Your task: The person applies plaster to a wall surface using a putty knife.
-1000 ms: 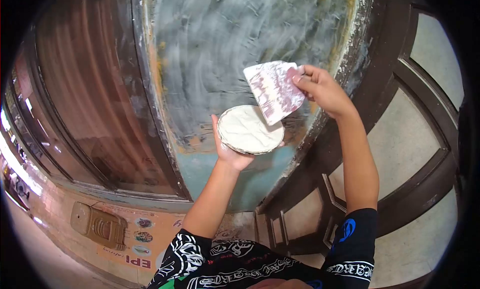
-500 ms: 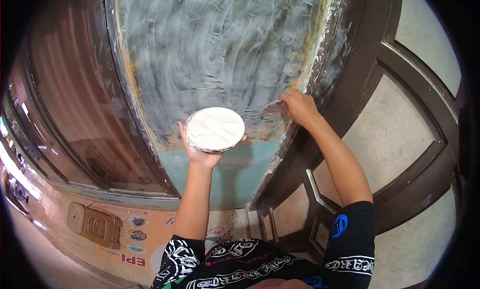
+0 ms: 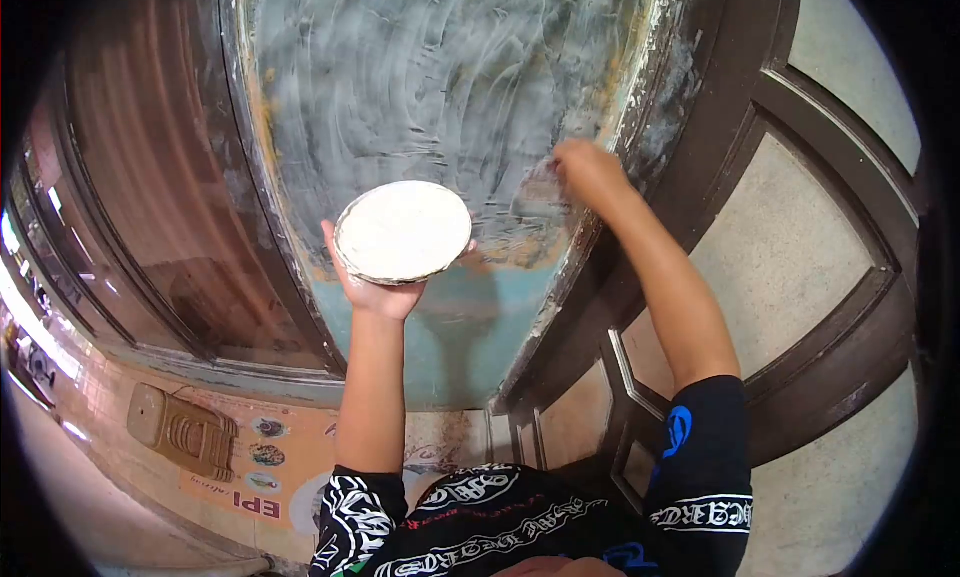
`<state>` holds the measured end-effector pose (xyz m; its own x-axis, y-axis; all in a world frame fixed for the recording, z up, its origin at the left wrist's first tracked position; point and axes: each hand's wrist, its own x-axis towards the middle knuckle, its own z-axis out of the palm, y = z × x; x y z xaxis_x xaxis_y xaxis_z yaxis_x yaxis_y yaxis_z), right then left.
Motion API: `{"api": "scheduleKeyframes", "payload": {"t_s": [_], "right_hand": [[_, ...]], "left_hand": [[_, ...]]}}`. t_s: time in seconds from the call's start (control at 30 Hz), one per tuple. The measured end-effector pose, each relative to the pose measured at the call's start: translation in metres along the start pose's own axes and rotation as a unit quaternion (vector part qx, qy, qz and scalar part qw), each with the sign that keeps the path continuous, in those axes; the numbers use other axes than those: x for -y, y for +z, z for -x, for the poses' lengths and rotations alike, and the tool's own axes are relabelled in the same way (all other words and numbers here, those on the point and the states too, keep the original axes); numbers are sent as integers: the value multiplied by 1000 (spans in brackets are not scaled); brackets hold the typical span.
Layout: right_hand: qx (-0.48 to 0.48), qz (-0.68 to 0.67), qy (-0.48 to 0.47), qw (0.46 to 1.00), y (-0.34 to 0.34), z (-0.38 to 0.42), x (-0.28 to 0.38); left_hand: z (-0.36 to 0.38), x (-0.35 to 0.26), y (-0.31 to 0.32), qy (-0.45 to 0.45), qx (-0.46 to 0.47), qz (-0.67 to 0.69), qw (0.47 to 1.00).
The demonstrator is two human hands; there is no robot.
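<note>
A round container of white paste (image 3: 403,231) rests on my left hand (image 3: 385,295), whose fingers wrap round its sides from below. To the right, my right hand (image 3: 588,172) pinches a thin, flat spreading blade (image 3: 540,191), blurred by motion. The blade lies against or just in front of the panel (image 3: 400,87), which is covered in grey-white streaks, with bare blue-green surface along its bottom. Whether the blade touches the panel cannot be told. The far fingers of my left hand are mostly hidden by the container.
Dark framed glass (image 3: 170,177) stands left of the panel. Brown woodwork with pale inset panels (image 3: 790,237) is at the right. A brown plastic stool (image 3: 185,432) lies on an orange printed sheet (image 3: 285,482) at the lower left.
My left hand and the container have moved left and slightly up. My right hand has risen a little with the blade, which now shows at a different angle.
</note>
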<state>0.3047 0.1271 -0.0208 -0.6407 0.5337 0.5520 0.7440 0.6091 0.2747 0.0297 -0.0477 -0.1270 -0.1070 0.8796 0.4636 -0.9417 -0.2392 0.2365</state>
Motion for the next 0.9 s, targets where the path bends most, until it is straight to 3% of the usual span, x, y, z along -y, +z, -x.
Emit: {"api": "scheduleKeyframes", "payload": {"t_s": [0.13,0.23,0.3,0.37,0.47,0.5,0.6,0.73,0.77,0.87,0.9], "right_hand": [[-33,-45,32,998,-59,-22,-11],[77,-58,51,994,-35,2,18],[132,-66,59,987,-1,15,26],[41,5,16,999,22,17,19],[-5,16,62,998,-39,-20,-6],[-47,13,54,997,-59,-27,-14],[9,-96,47,994,-75,-32,-17],[162,-44,6,986,9,12,33],[137,-50,0,989,43,23,39],[50,3,-17,999,48,15,38],[52,17,20,998,27,-1,30]], "left_hand": [[3,-7,-3,-7,-34,-21,999],[4,-9,3,-17,18,-25,999],[7,-7,2,-12,-2,-19,1000],[8,-10,3,0,-15,-17,1000],[9,-12,7,-8,3,-28,1000],[7,-14,1,1,-36,-31,999],[9,-15,9,0,-5,-26,1000],[14,-15,6,3,-14,-19,1000],[16,-15,5,3,-23,-15,1000],[15,-16,7,9,-18,-13,1000],[15,-18,7,6,-5,-21,1000]]}}
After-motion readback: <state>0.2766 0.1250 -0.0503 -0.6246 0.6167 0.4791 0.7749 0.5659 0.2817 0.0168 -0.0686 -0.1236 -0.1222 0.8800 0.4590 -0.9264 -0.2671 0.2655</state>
